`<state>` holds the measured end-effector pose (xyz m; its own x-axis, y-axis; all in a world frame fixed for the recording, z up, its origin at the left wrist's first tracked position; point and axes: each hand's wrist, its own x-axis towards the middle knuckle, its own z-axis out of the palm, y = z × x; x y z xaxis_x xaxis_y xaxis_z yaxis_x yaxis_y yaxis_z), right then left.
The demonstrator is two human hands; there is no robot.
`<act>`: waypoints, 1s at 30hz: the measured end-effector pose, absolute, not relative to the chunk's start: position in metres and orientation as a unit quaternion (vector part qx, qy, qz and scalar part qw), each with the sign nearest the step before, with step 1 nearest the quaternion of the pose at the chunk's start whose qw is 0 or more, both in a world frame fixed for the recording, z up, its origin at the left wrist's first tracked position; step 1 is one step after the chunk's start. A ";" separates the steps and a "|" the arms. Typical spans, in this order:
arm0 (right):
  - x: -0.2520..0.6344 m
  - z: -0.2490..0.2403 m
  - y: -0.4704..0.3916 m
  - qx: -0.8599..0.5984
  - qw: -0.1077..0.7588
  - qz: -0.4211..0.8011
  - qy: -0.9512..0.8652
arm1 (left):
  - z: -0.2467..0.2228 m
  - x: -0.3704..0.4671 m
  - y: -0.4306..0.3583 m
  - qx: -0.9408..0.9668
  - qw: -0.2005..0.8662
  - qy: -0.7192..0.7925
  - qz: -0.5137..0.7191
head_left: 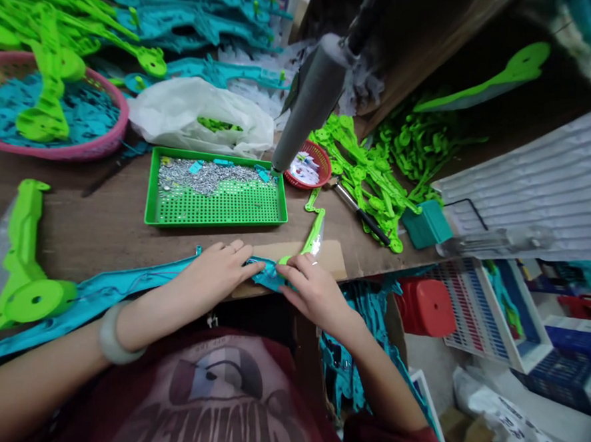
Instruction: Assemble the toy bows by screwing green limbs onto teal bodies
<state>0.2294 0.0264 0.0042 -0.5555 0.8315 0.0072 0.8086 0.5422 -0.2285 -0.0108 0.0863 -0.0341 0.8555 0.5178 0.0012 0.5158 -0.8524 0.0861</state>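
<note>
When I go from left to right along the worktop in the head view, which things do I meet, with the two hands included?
Large lime-green part → left hand → right hand → black tool handle → teal box.

Red plastic stool beside a slotted white crate, printed white sack nearby.

Workshop: hammer, heaped green parts.

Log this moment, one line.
left hand: on teal part | right hand: on same part, beside lime piece | green tray: holds silver pieces
</note>
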 end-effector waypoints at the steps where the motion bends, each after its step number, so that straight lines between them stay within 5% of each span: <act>1: 0.223 0.001 0.025 -0.466 0.022 0.065 -0.882 | -0.034 -0.011 0.086 0.961 0.040 0.272 0.017; 7: 0.189 -0.013 0.017 -0.438 -0.063 0.009 -0.897 | -0.029 -0.011 0.086 0.954 0.086 0.285 0.018; 23: 0.193 -0.024 0.042 -0.502 0.058 0.191 -0.841 | -0.054 -0.014 0.042 0.909 0.043 0.307 0.279; 30: 0.194 -0.025 0.050 -0.521 0.088 0.266 -0.806 | -0.059 -0.009 0.039 0.921 0.014 0.285 0.264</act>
<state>0.1939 0.0500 -0.0248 -0.4412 0.8873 -0.1344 0.7934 0.3157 -0.5204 -0.0087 0.0386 -0.0587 0.6979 0.5326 0.4787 0.5184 -0.8370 0.1755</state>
